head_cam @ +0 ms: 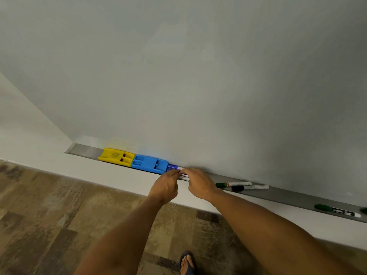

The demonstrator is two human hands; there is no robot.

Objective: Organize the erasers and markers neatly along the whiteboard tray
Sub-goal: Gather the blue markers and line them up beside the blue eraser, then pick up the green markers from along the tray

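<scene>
A long grey metal whiteboard tray (pixel 278 192) runs along the foot of the pale whiteboard (pixel 198 76); near its left end a yellow plastic eraser (pixel 117 156) lies end to end with a blue plastic eraser (pixel 150 164), the two touching. Just right of the blue eraser lie white-barrelled markers with a blue cap (pixel 172 167), partly hidden by the hands, so their number cannot be told. The left hand (pixel 165 186) reaches to the cap end with its fingertips pinched narrowly on the markers; the right hand (pixel 198 182) covers the barrels from above, its grip curled over them, though whether it clasps them cannot be told. Further right, apart from the hands, a green-capped marker (pixel 233 184) and a black-capped marker (pixel 250 187) lie side by side in the tray; another green-capped marker (pixel 337 210) lies well apart near the right edge. Below, a sandalled foot (pixel 187 262) stands on patterned brown carpet (pixel 49 215).
</scene>
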